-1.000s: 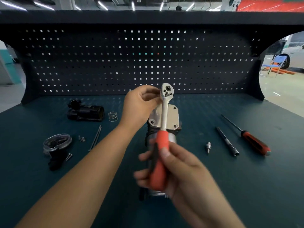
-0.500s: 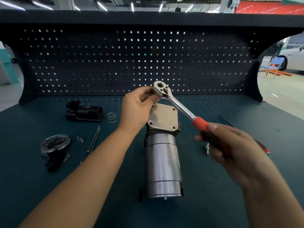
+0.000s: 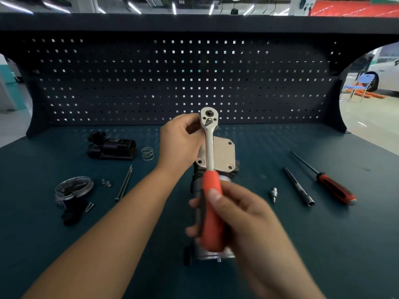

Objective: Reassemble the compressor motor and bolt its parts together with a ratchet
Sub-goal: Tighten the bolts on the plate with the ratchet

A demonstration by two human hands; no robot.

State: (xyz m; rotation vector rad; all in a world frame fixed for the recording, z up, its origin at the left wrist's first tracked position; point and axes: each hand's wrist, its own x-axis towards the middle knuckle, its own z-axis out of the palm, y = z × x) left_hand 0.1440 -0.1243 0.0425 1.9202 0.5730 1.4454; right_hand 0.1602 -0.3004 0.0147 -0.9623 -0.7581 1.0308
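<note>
Nearest you, your right hand (image 3: 244, 216) wraps the orange grip of the ratchet (image 3: 209, 152), thumb laid along the top and fingers curled round underneath. That rubbery sleeve is the place to hold it. The chrome shaft beyond looks slick, and the tool is stiff steel, so it should carry your pull straight to the head.

Under the handle lies the compressor motor (image 3: 224, 155), on its side in the middle of the workbench (image 3: 280, 244), with its bare metal can towards you and the square end plate with corner holes at the far end. It looks heavy and rigid. A round can lying like this may roll when you lever on it, so brace it by the can or by the plate's edges.

Beyond the plate, your left hand (image 3: 181, 143) curls at the ratchet's head and pinches its side. Whether anything is fitted beneath the head is hidden.

To your right a small bit (image 3: 273, 194), an extension bar (image 3: 299, 186) and a screwdriver (image 3: 332, 186) lie well apart. To your left are a clear cap (image 3: 73, 187), loose screws (image 3: 106, 183) and long bolts (image 3: 124, 183). Farther back are a black housing (image 3: 111, 146) and a spring (image 3: 147, 153), with the pegboard (image 3: 194, 83) behind everything.
</note>
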